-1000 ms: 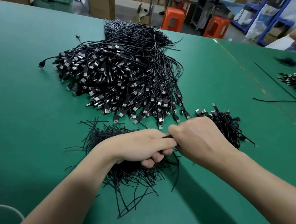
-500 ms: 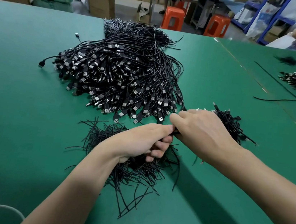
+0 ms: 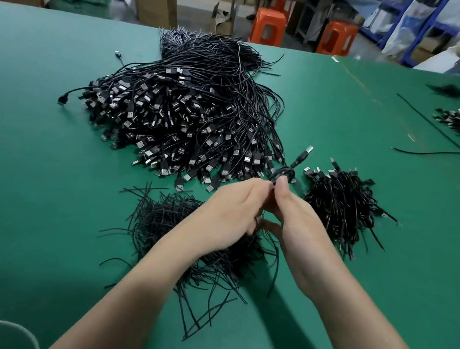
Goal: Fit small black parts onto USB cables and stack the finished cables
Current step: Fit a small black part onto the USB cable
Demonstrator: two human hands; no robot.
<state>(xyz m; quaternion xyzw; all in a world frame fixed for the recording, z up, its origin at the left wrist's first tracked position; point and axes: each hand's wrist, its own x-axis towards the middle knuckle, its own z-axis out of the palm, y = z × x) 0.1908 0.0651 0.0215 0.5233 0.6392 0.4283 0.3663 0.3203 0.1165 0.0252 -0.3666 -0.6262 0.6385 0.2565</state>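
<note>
Green table (image 3: 32,177): spans the whole view, with broad green surface left of the cables and along the near side; far edge runs behind the heap.
Large heap of USB cables (image 3: 178,114): lies centre-far, plugs fanned toward the viewer.
Pile of thin black strips (image 3: 158,220): lies beneath both wrists.
Small stack of cables (image 3: 341,206): sits just right of the hands.
Left hand (image 3: 229,212) and right hand (image 3: 295,221): meet above the strips, fingers curled, both pinching one coiled USB cable (image 3: 284,172), plug pointing up and away.

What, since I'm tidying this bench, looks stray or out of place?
One cable pokes out from the left of the big pile, and a small connector strays out at its far-left edge. Nothing looks damaged.
</note>
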